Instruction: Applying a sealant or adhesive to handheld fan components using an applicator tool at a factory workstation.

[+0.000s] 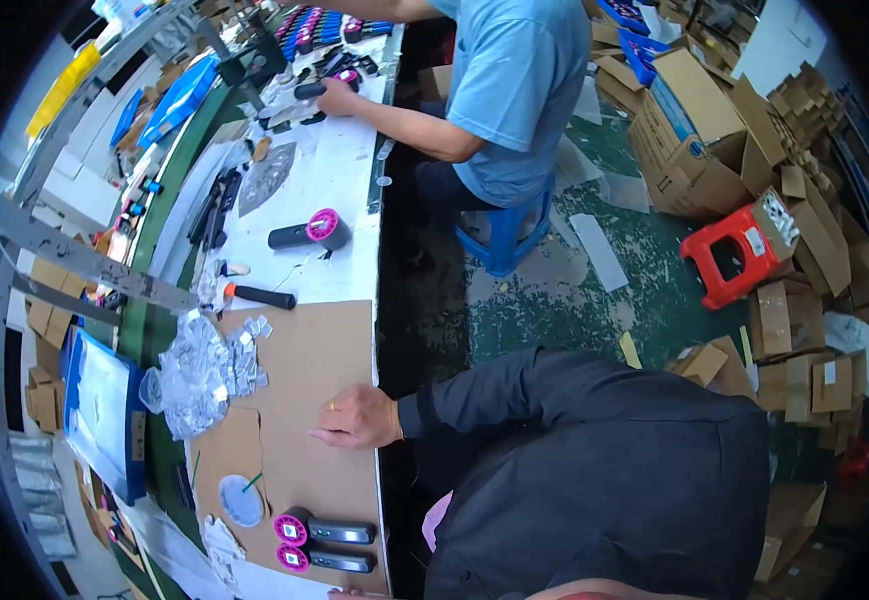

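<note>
My right hand (357,417) rests on a brown cardboard sheet (304,350) at the table's near edge. Its fingers are curled in, a ring shows on one, and nothing sticks out of the fist. Only a sliver of my left hand (349,594) shows at the bottom edge, its fingers mostly cut off. Between the hands lie two black-handled devices shaped like hair dryers, an upper one (339,531) and a lower one (339,563), with round pink ends. Left of them is a round whitish lid or dish (241,500) with a green stick across it.
Clear plastic bags (194,375) heap at the cardboard's left edge. A black-handled tool (262,296) and another pink-ended device (299,236) lie beyond. A co-worker in a blue shirt (519,100) sits farther up, handling a similar device. A red stool (726,258) and cardboard boxes stand right.
</note>
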A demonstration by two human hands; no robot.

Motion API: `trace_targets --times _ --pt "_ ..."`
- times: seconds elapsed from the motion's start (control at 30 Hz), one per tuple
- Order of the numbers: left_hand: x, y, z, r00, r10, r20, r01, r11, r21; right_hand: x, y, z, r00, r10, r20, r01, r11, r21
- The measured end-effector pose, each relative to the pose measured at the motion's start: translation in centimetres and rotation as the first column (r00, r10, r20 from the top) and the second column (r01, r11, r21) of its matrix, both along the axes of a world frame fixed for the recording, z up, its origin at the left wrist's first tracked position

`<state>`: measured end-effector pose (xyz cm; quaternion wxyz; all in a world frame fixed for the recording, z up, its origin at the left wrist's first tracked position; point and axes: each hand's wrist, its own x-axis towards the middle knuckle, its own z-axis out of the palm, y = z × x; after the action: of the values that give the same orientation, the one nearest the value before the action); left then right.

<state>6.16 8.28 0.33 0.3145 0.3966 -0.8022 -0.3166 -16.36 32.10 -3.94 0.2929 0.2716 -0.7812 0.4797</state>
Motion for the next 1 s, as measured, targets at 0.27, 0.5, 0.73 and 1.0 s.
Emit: trace_targets --times 0.27,0.5,0.73,1.0 --pt "-0.4 1.5 -1.0 0.986 -0.168 0.02 0.169 0.985 -0.043 0.5 -0.2 0.6 1.0 -0.007 0.015 0.008 0.999 -0.041" --pt "-2.5 4.0 -0.8 0.947 -0.317 0.048 0.312 0.946 0.086 -1.0 -0.9 -3.2 0.998 0.059 -0.035 -0.058 0.998 0.011" --pt "-5.2 6.3 2.0 0.946 -0.206 0.249 0.24 0.964 -0.116 -0.8 -1.4 -0.6 0.997 0.073 0.033 -0.07 0.994 -0.081" --pt "-7.5 6.3 0.3 0.915 0.018 0.404 0.105 0.954 -0.281 -0.5 -1.3 -0.4 0.99 0.129 0.049 -0.122 0.985 -0.12"
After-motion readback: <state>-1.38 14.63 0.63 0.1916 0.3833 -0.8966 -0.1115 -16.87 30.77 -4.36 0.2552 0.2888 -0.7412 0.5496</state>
